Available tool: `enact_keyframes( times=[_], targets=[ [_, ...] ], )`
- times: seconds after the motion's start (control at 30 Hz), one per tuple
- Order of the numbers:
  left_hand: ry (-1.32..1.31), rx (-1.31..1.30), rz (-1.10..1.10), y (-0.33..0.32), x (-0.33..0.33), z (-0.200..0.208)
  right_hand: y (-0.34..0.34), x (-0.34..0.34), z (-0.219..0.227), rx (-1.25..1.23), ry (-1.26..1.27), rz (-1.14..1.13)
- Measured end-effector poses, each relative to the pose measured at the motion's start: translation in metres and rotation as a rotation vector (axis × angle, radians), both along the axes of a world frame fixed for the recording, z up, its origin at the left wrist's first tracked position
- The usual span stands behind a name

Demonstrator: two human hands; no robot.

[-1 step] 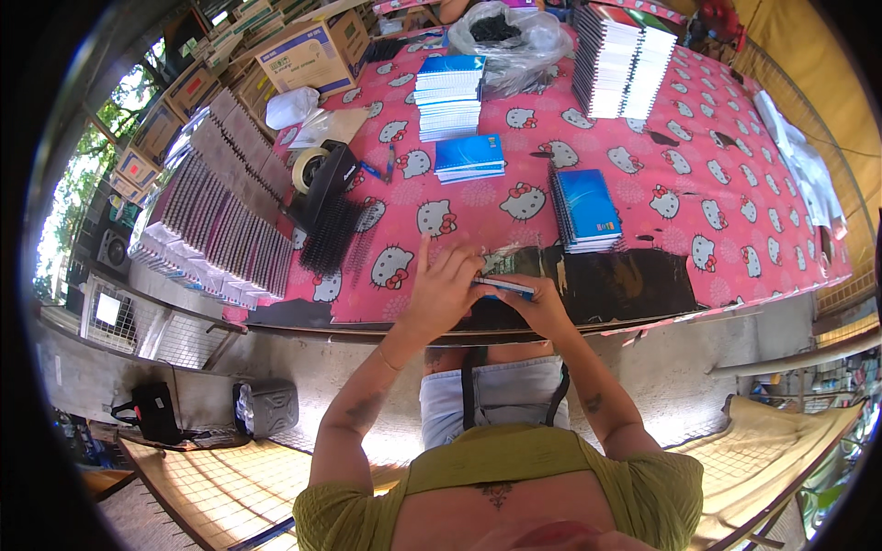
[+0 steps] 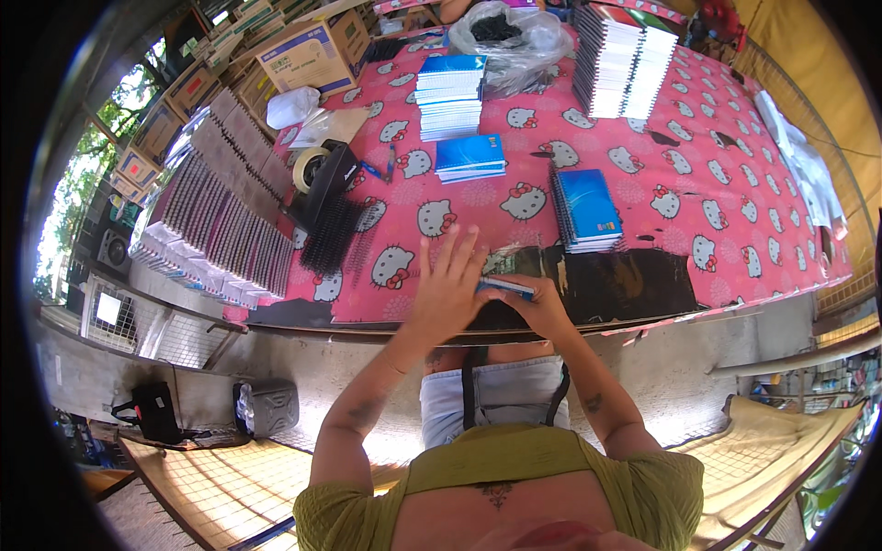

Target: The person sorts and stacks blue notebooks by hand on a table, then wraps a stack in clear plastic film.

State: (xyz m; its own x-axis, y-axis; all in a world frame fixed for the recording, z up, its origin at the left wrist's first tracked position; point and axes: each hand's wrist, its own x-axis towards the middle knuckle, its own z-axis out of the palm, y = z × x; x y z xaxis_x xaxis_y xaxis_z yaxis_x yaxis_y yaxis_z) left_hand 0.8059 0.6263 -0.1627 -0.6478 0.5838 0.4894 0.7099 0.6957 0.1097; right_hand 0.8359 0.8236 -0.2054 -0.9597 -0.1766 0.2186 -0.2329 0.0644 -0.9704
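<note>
At the table's near edge, my right hand (image 2: 537,305) grips a small blue notebook (image 2: 511,287) seen nearly edge-on. My left hand (image 2: 447,283) lies against the notebook's left end, its fingers stretched forward and slightly apart; the thumb reaches toward the notebook. That end of the notebook is hidden behind the left hand. Just right of my hands lies a short stack of blue spiral notebooks (image 2: 586,209). Farther off are a low stack of blue notebooks (image 2: 469,156) and a taller stack of them (image 2: 450,99).
A black tape dispenser (image 2: 333,179) stands at the left beside black binding coils (image 2: 333,237) and tall rows of spiral-bound books (image 2: 220,220). Behind are a cardboard box (image 2: 312,57), a clear plastic bag (image 2: 514,46) and upright spiral notebooks (image 2: 620,69). Pink patterned cover (image 2: 643,156) is torn along the front.
My left hand's fingers have straightened from a bent position and lifted off the notebook's upper edge. My right hand keeps its hold on the notebook in nearly the same place.
</note>
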Motion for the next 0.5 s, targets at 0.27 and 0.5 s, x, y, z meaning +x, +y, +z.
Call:
enact_keyframes(
  times=[0.27,0.5],
  targets=[
    [0.064,-0.125,0.189,0.019,0.021,-0.033,-0.005,-0.002,-0.004,0.056,0.048,-0.048],
    [0.100,-0.029,0.144,0.028,0.030,-0.048,0.001,-0.011,-0.018,0.083,0.176,-0.056]
  ],
)
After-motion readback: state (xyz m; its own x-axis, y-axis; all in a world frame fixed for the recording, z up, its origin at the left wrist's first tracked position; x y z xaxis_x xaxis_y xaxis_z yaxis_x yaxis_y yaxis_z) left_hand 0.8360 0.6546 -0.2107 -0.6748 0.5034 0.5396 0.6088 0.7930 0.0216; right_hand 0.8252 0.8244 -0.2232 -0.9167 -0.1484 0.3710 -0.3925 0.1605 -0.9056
